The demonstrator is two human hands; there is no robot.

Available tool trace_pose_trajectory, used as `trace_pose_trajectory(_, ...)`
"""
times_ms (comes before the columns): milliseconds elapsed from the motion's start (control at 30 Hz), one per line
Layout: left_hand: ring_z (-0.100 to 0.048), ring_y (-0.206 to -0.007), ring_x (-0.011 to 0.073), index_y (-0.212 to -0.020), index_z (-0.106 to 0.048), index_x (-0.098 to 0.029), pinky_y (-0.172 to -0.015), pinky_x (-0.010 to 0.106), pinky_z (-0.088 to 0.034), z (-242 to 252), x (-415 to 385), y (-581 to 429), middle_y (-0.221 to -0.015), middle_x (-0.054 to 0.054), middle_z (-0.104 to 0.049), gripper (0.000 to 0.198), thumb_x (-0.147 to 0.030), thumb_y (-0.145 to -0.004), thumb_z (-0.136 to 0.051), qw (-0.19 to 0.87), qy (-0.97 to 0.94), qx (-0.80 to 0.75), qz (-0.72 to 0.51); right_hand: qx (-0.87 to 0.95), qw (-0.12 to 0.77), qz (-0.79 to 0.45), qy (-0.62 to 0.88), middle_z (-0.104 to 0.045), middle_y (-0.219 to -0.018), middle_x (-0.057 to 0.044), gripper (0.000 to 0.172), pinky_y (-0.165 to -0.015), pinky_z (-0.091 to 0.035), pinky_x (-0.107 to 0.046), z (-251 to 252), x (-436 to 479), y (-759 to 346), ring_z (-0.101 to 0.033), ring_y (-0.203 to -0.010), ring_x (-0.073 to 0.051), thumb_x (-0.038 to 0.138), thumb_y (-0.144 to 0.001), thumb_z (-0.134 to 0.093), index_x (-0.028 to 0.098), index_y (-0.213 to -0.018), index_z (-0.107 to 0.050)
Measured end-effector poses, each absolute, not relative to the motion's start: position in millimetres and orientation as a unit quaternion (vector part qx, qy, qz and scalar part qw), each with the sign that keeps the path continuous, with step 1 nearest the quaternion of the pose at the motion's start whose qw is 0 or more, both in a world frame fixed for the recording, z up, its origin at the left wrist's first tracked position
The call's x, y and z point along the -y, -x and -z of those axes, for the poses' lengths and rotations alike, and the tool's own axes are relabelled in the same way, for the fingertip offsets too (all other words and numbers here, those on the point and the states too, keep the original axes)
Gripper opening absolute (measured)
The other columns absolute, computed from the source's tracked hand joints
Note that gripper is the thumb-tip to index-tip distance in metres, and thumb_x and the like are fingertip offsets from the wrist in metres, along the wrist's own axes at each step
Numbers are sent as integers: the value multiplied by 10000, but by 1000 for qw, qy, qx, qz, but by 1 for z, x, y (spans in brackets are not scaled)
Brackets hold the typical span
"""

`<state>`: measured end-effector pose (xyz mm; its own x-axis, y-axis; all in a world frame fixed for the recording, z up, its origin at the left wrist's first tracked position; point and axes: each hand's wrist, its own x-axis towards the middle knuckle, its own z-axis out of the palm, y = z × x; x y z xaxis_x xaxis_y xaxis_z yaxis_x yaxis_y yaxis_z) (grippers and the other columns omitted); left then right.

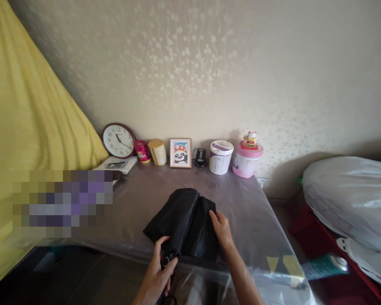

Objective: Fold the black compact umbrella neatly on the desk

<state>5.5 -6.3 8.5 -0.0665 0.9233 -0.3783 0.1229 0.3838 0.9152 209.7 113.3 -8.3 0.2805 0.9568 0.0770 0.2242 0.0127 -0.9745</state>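
Black umbrella point(180, 222) in two hands at the front edge of the counter point(249, 222)

From the head camera, the umbrella is loose, with its floppy cloth spread over the counter near the middle of the front edge. I can't tell if the cloth touches the top. The left hand point(158, 271) has its grip wrapped around the handle point(166, 260), right by that edge. The right hand point(221, 228) has a narrow grip, pinching the right side of the cloth.

Things stand in a row along the back edge. A round clock point(118, 140) leans at the back left corner. Next come a pink tin point(142, 151), a yellow tub point(159, 153) and a panda picture point(180, 153). Near the back right corner, a cat figure point(250, 139) sits on a pink tub point(246, 164).
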Motion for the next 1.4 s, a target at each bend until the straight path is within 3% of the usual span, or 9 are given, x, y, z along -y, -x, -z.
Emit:
trace_pose_trajectory(200, -410, -290, 70, -1263, -210, -308, -269, 146, -318, -21, 7, -2, -529, -121, -464, 699, -555, -702, -546, 578, -393, -591, -403, 544, 469, -235, 655, -557, -549, -10, 333, -519, -378, -286, 22, -111, -210, -516, -514, -176, 497, -778, -460, 206, -667, -577)
trace_pose_trajectory(367, -416, -296, 82, -1268, -201, -308, -269, 149, -316, -20, 5, -1, -511, -124, -459, 695, -536, -705, -539, 578, -386, -606, -386, 604, 372, -78, 701, -665, -861, -97, 337, -669, -451, -337, 17, -107, -211, -628, -781, -252, 377, -811, -483, 211, -1093, -566)
trace_pose_trajectory(467, -420, -304, 89, -1282, -185, -306, -269, 156, -319, -17, 4, -1, -515, -121, -468, 707, -522, -706, -533, 577, -390, -612, -374, 679, 347, 8, 647, -606, -1122, -114, 352, -831, -438, -392, 8, -111, -210, -571, -1003, -261, 284, -852, -430, 220, -1183, -530)
trace_pose_trajectory(600, -431, -314, 89, -1288, -190, -305, -273, 153, -320, -14, 4, -1, -522, -116, -474, 685, -506, -720, -518, 571, -399, -615, -370, 788, 292, -31, 541, -546, -1254, -80, 387, -943, -402, -397, 5, -114, -204, -491, -1152, -222, 151, -880, -339, 219, -1209, -531)
trace_pose_trajectory(867, -415, -306, 83, -1275, -188, -311, -272, 152, -326, -14, 5, -1, -515, -118, -472, 636, -478, -746, -498, 570, -399, -617, -367, 840, 248, -77, 477, -525, -1280, -85, 405, -956, -416, -422, 1, -56, -191, -467, -1176, -239, 133, -859, -416, 241, -1235, -521)
trace_pose_trajectory(1033, -412, -303, 78, -1274, -185, -311, -270, 147, -324, -10, 4, 0, -517, -117, -471, 618, -452, -759, -497, 577, -398, -612, -366, 873, 216, -141, 413, -627, -1121, -36, 277, -871, -479, -352, -16, -12, -191, -561, -1034, -213, 153, -847, -475, 285, -1032, -631)
trace_pose_trajectory(1167, -420, -310, 73, -1278, -188, -308, -274, 138, -320, -13, 4, 0, -531, -111, -479, 624, -458, -761, -503, 580, -401, -609, -364, 807, 302, -163, 480, -656, -1008, -40, 238, -820, -496, -291, -19, -17, -212, -605, -939, -178, 239, -887, -415, 277, -1002, -620)
trace_pose_trajectory(1300, -437, -323, 73, -1284, -181, -320, -282, 136, -329, -16, 5, 0, -548, -112, -475, 639, -470, -758, -510, 581, -400, -611, -360, 675, 353, -150, 630, -651, -947, -100, 297, -765, -502, -391, -8, -51, -234, -630, -866, -243, 331, -860, -385, 188, -1020, -590)
trace_pose_trajectory(1400, -423, -321, 76, -1279, -171, -322, -276, 144, -323, -16, 4, 0, -545, -114, -482, 641, -464, -753, -509, 589, -391, -604, -367, 603, 382, -257, 652, -652, -920, -105, 340, -646, -531, -359, 1, -73, -239, -643, -781, -238, 375, -785, -453, 161, -1021, -570)
